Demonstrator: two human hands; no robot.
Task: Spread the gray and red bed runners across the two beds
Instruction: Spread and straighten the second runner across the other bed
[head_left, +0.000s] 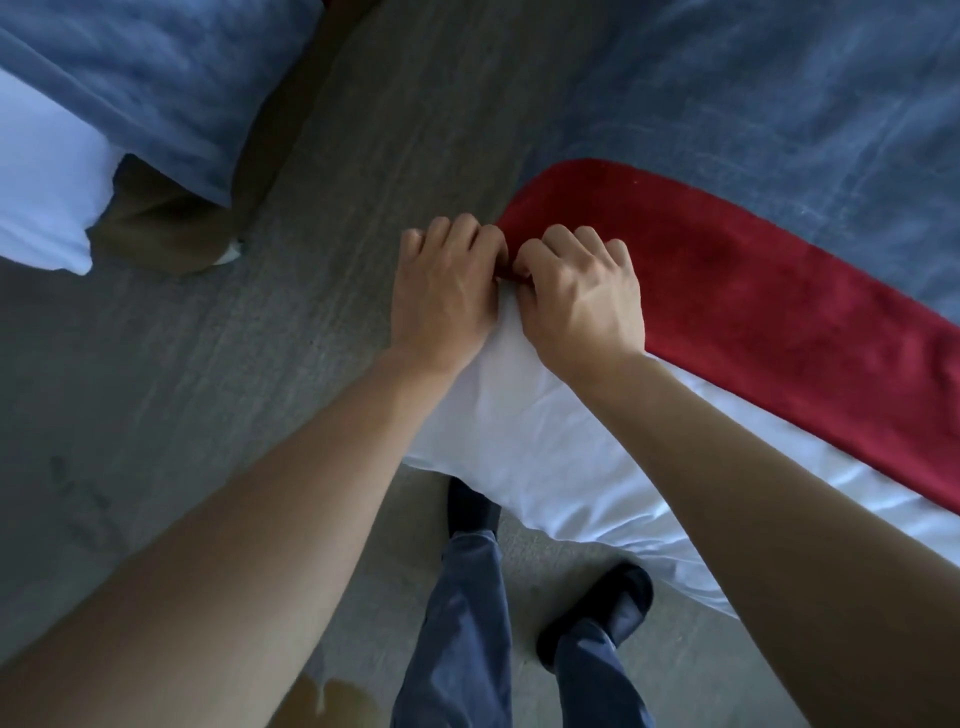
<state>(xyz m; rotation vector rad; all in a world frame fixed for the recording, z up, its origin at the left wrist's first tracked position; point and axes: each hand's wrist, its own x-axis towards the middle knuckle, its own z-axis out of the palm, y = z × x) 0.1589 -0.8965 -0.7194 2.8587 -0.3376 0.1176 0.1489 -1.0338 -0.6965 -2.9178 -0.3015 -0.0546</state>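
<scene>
- I am standing at the corner of the near bed (545, 441), where its white sheet is folding down over the edge toward my feet.
- The grey carpeted floor (208, 364) is lying open to my left and ahead, forming a clear aisle between this bed and the second bed (47, 197), whose corner is showing at the upper left, well apart from my hands.
- A blue cover (779, 104) is lying over the near bed beyond the red strip, and a similar blue fabric is draping the second bed.
- Both of my forearms are reaching forward and converging, bare to the elbow, with the backs of the hands facing up toward me.
- My left hand (447, 291) is curling its fingers under, knuckles up, and its grip is pinching the end of the red bed runner (753, 291) right at the bed corner.
- My right hand (582, 296) is sitting just beside the left, thumbs nearly touching, fingers likewise bent and closed on the same bunched red edge where it is meeting the white sheet.
- The runner is lying across the near bed, touching the sheet on its near side and the blue cover on its far side.
- Its long axis is running from my hands at the corner away to the lower right, out of the frame, and its rounded end is pointing toward the aisle.
- My shoes (597, 613) and dark trousers are showing below, beside the bed edge.
</scene>
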